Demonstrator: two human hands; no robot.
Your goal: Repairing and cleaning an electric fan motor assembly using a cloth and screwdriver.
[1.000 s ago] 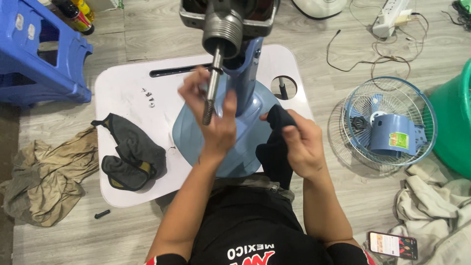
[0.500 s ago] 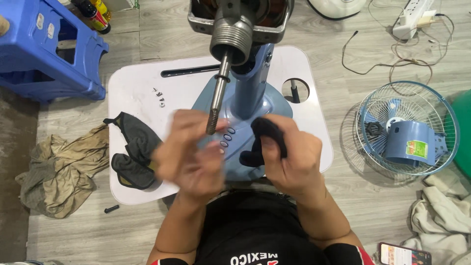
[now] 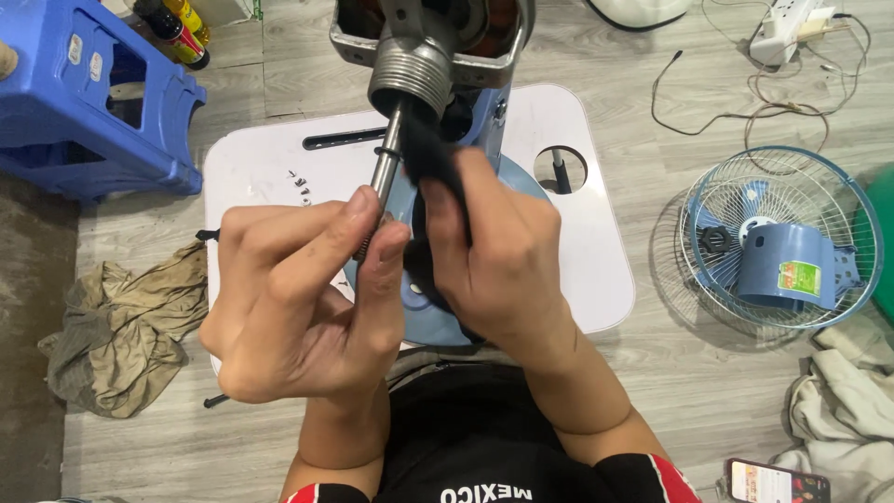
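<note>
Grey plank flooring (image 3: 745,410) spreads under a low white table (image 3: 596,270), on which a blue fan base (image 3: 438,321) stands with its bare motor (image 3: 428,37) tipped toward the camera; a steel shaft (image 3: 384,172) runs out of the motor's threaded collar toward the person. The left hand (image 3: 298,312) is closed on the near end of the shaft, thumb and forefinger pinched together around it; the right hand (image 3: 498,261) is clamped on a black rag (image 3: 424,144), pressing it against the shaft just below the collar, so the two hands sit side by side and nearly touch. Small dark screws (image 3: 300,183) lie on the table to the left of the shaft; a round hole in the table's far right corner shows a black stub (image 3: 559,168). On the floor to the left lie a blue plastic stool (image 3: 93,112) and a crumpled khaki cloth (image 3: 126,335); to the right a wire fan guard (image 3: 780,237) holds a blue motor cover (image 3: 787,270); far right, a white power strip (image 3: 787,23) trails thin cables; at the near right edge a phone (image 3: 778,482) lies beside pale cloth (image 3: 852,405).
</note>
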